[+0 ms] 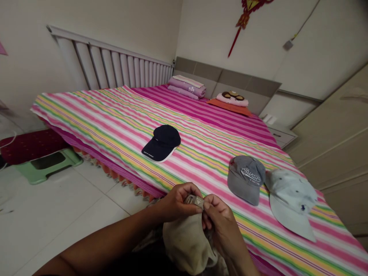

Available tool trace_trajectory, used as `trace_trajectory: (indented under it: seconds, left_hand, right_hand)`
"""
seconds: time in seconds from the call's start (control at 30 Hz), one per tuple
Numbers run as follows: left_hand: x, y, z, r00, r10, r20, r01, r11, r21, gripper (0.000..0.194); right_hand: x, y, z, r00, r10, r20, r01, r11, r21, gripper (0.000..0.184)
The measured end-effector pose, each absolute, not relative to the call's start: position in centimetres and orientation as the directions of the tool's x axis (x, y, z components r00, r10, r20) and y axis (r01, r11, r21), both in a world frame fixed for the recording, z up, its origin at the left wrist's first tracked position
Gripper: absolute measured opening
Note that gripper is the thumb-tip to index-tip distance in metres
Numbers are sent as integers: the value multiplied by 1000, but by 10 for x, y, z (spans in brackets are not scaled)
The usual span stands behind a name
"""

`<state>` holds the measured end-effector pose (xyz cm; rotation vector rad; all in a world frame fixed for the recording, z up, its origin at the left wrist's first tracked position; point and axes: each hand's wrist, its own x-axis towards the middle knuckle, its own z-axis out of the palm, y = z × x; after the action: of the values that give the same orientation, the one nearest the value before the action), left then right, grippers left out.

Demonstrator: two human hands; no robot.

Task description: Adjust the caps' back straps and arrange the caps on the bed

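A beige cap (185, 243) hangs from both hands at the near edge of the bed, its crown downward over my lap. My left hand (181, 201) grips the cap's back strap by the buckle (195, 200), thumb laid along it. On the strap's other side, my right hand (218, 216) pinches the strap end between thumb and fingers. On the bed ahead lies a navy cap (165, 140) with a white-edged brim. To the right are a grey cap (245, 178) with white lettering and a pale cap (293, 195), side by side, brims toward me.
A striped sheet (115, 115) covers the bed. Folded purple bedding (186, 87) and a pink and orange pile (231, 101) lie by the headboard (218, 76). On the tiled floor at left stands a green stool (48, 165); a white nightstand (283, 134) is beyond.
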<state>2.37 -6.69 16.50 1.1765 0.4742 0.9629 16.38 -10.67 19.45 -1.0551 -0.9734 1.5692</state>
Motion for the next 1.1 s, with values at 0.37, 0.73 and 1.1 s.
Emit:
trace_trajectory:
  seconds: [0.37,0.73,1.1]
  left_hand:
    - [25,-66,165,534,833,144,-395,96,914,31]
    - [22,-65,172,510,850,135,-458,135,878,30]
    - [22,-65,169,536,839,93,-395,151,906,30]
  right_hand:
    - [169,-106,189,-150,968,-199,-286,-235,-929,25]
    - [180,-104,189,-198,957,-210,-187,-247,-951,25]
    - [179,-106,191,-191,957,-217,-198,-254,-947,28]
